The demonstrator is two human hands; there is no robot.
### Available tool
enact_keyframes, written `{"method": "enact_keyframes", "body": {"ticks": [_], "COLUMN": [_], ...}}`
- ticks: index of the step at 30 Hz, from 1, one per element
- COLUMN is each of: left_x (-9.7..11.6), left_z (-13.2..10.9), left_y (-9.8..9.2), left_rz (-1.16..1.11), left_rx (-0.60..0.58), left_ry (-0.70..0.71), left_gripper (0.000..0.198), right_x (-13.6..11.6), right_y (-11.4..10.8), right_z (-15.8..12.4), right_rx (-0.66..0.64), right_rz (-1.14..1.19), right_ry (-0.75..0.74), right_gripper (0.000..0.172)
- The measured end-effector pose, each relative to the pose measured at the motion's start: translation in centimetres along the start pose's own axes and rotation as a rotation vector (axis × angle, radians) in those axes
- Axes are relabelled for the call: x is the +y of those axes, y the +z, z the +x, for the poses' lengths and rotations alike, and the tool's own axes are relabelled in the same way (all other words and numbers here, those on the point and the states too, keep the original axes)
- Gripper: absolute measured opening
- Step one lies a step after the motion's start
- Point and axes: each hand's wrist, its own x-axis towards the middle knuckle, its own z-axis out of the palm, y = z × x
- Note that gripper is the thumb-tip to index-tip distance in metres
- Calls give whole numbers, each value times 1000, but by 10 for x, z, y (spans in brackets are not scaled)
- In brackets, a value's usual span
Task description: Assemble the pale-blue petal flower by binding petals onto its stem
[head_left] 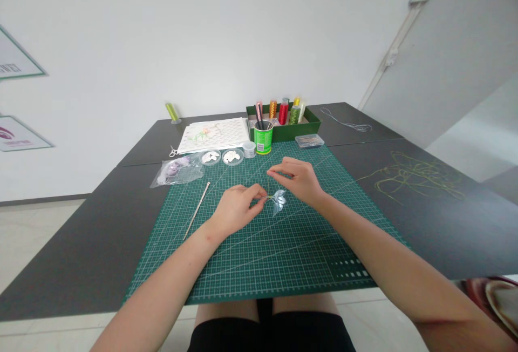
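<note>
My left hand (237, 209) is closed in a pinch on the thin stem of a small pale blue flower (279, 200), whose shiny petals point right, just above the green cutting mat (243, 265). Higher and to the right, my right hand (297, 178) is also pinched, thumb against fingers. A very fine thread (267, 185) seems to run from its fingertips down to the flower's stem; it is faint. Left of my left hand, a thin metal rod (196, 210) lies on the mat.
Behind the hands stand a green can (263, 139) of tools, a green box (315, 124) with thread spools, two dishes of white pieces (232, 156) and a clear case (309, 141). A plastic bag (178, 170) lies left; tangled yellow-green thread (416, 176) lies right.
</note>
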Motion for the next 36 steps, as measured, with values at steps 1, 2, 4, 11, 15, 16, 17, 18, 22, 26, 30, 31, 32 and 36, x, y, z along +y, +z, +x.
{"method": "enact_keyframes", "body": {"ticks": [1, 2, 4, 11, 15, 16, 17, 18, 22, 26, 30, 31, 32, 36], "left_x": [0, 1, 1, 3, 3, 3, 3, 4, 5, 3, -2, -3, -4, -7], "left_z": [0, 0, 0, 0, 1, 1, 1, 1, 2, 4, 6, 7, 7, 9], "left_y": [0, 0, -1, -4, -9, -10, -12, -13, -17, -20, -22, -22, -22, -19], "left_rz": [-13, -23, -37, -71, -94, -107, -124, -144, -240, -306, -334, -342, -351, -388], "left_rx": [9, 21, 47, 165, 241, 256, 268, 276, 327, 404, 434, 431, 427, 404], "left_ry": [7, 13, 26, 18, -28, -48, -77, -110, -250, -353, -430, -448, -464, -517], "left_gripper": [6, 5, 5, 3, 3, 3, 3, 4, 5, 9, 14, 15, 15, 16], "right_x": [1, 2, 4, 11, 13, 13, 12, 11, 3, -6, -13, -15, -16, -21], "right_y": [0, 1, 1, 5, 7, 8, 10, 11, 15, 16, 14, 13, 13, 11], "right_z": [0, 0, 0, 0, -2, -2, -3, -4, -7, -8, -9, -9, -10, -12], "right_rx": [-10, -21, -39, -109, -145, -157, -171, -187, -203, -210, -226, -226, -223, -209], "right_rz": [4, 7, 13, 51, 91, 107, 121, 132, 146, 150, 103, 80, 52, -80], "right_ry": [17, 32, 59, 154, 167, 162, 153, 143, 83, 44, -7, -32, -64, -204], "right_gripper": [13, 13, 14, 14, 12, 12, 12, 13, 20, 19, 18, 19, 20, 25]}}
